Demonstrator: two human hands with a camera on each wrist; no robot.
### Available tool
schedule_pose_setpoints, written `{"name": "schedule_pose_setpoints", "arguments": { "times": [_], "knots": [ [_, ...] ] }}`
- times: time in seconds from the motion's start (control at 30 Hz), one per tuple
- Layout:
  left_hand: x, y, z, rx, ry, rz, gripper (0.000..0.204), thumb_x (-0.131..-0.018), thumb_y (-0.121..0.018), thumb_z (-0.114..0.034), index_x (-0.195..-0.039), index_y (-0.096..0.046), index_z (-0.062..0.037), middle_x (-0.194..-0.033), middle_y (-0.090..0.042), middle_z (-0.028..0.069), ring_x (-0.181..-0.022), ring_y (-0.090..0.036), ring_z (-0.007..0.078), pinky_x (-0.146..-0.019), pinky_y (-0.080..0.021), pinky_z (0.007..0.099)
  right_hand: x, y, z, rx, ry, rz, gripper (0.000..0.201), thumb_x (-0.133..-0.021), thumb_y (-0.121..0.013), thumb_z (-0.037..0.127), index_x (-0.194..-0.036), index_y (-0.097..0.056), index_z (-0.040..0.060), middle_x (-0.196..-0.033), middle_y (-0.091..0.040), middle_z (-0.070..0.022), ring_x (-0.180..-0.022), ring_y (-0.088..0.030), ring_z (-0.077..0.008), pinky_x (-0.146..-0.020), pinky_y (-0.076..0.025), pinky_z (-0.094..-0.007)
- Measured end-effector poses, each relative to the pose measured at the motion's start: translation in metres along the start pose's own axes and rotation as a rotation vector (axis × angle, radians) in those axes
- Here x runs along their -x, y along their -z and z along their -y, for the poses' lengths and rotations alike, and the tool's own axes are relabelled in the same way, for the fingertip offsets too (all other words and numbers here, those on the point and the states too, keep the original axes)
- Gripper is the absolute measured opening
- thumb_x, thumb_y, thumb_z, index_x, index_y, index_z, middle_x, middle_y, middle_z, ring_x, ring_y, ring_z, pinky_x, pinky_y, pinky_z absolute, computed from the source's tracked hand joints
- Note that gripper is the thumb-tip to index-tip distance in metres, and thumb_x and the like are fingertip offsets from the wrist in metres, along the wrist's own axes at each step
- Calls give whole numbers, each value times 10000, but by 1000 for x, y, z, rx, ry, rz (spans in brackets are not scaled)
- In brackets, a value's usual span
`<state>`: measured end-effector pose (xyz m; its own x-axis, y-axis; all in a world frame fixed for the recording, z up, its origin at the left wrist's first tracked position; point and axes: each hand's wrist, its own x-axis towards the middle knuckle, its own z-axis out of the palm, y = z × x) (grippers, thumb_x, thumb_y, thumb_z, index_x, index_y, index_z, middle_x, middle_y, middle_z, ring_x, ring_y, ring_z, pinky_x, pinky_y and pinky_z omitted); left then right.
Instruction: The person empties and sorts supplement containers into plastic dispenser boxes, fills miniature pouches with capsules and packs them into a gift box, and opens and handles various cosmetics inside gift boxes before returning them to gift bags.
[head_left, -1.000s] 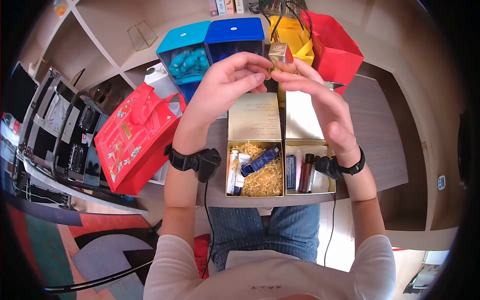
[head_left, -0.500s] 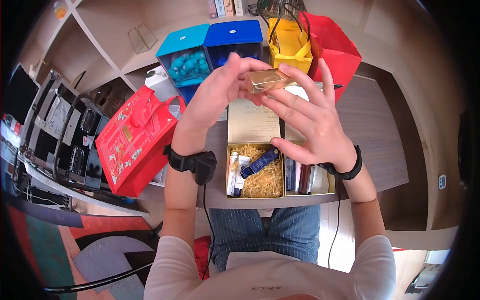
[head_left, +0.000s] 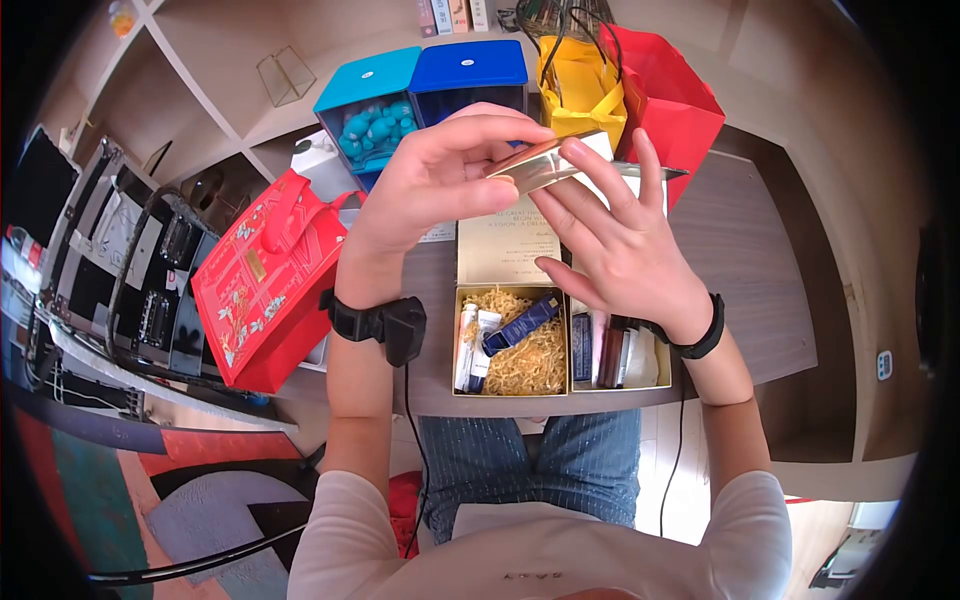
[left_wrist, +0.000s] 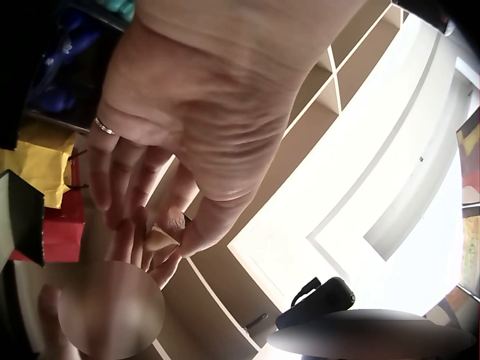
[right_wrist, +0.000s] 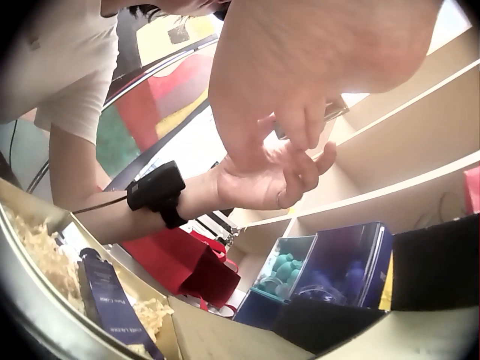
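A small shiny gold box (head_left: pixel 540 168) is held tilted above the open boxes. My left hand (head_left: pixel 425 185) pinches its left end, thumb in front and fingers behind. Index and middle fingers of my right hand (head_left: pixel 640 250) grip its right part from either side, the right thumb standing away from it. Below lies an open gift box (head_left: pixel 455 345) with shredded paper (head_left: pixel 525 370), two white tubes and a navy carton (head_left: pixel 522 325). Another open box (head_left: pixel 660 380) beside it holds a dark reddish bottle (head_left: pixel 610 355) among other items.
Behind the hands stand a turquoise bin (head_left: pixel 365 70), a blue bin (head_left: pixel 468 65), a yellow bag (head_left: pixel 585 90) and a red bag (head_left: pixel 675 110). At the left is a red patterned gift bag (head_left: pixel 265 285). A cable (head_left: pixel 418 440) hangs from the left wrist camera.
The gold box has come down and left from beside the yellow bag and turned lengthwise. The left thumb has moved onto it, and the right hand has turned, fingers spread.
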<state>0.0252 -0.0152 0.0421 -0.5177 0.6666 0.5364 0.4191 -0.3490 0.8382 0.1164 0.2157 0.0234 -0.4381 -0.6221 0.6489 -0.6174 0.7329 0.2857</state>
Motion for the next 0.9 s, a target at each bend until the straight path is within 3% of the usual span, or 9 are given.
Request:
{"name": "schedule_pose_setpoints", "arguments": {
  "times": [0.1,0.17,0.23,0.33,0.5,0.57,0.63,0.8,0.9],
  "knots": [
    [1,1,-4,3,9,16,639,-835,-825,-280,-1354,-616,29,-1383,-547,120,-1267,-570,241,-1062,-466,395,1,-3,2,8,-16,15,735,-735,-818,294,-1395,-601,55,-1531,-523,-70,-1539,-309,-292,-1226,-172,-661],
    [0,4,-2,44,-93,99,528,-872,-771,-32,-1366,-596,30,-1355,-552,94,-1211,-593,191,-1025,-501,350,-1,1,-1,-31,-9,21,790,-749,-814,328,-1442,-555,50,-1578,-465,-83,-1537,-295,-341,-1225,-168,-656],
    [-1,0,-1,80,-113,93,574,-870,-778,-40,-1398,-562,21,-1376,-547,98,-1231,-589,198,-1038,-503,359,-1,2,-4,-69,-2,29,846,-764,-810,362,-1489,-510,45,-1624,-407,-97,-1534,-280,-389,-1225,-164,-652],
    [-2,-7,4,196,-89,67,676,-863,-786,-31,-1464,-479,2,-1414,-535,112,-1253,-584,210,-1047,-512,369,2,2,-8,-506,-5,9,962,-831,-743,488,-1582,-366,21,-1672,-282,-210,-1533,-233,-472,-1232,-122,-630],
    [-2,-14,3,192,7,13,857,-822,-820,-38,-1541,-356,-1,-1457,-511,137,-1336,-542,252,-1059,-497,374,1,4,-20,-909,16,-42,1003,-835,-719,528,-1606,-326,21,-1679,-246,-248,-1557,-239,-419,-1251,-160,-560],
    [-3,-16,-1,178,65,-16,870,-796,-807,62,-1541,-363,-14,-1406,-524,120,-1273,-574,238,-986,-544,340,2,2,-22,-1045,-9,-79,1038,-830,-703,570,-1617,-305,22,-1678,-246,-255,-1564,-242,-396,-1255,-177,-535],
    [-4,-16,4,109,18,-21,893,-790,-818,53,-1551,-355,-20,-1382,-528,114,-1239,-587,232,-961,-556,333,1,1,-23,-1354,-85,-95,1108,-813,-672,658,-1629,-276,22,-1671,-256,-259,-1557,-267,-366,-1252,-207,-507],
    [-6,-19,13,-74,-77,-87,933,-793,-839,16,-1576,-333,-19,-1426,-501,116,-1202,-609,228,-949,-560,333,2,7,-15,-1724,-353,-165,1082,-809,-675,662,-1577,-308,-4,-1631,-322,-250,-1384,-515,-406,-1168,-358,-478],
    [-8,-19,14,-66,-105,-75,882,-824,-824,0,-1571,-356,-9,-1449,-515,132,-1246,-594,225,-963,-552,328,4,11,-24,-1830,-363,-111,1085,-824,-679,644,-1593,-263,2,-1627,-317,-245,-1362,-538,-406,-1150,-382,-477]
  ]
}}
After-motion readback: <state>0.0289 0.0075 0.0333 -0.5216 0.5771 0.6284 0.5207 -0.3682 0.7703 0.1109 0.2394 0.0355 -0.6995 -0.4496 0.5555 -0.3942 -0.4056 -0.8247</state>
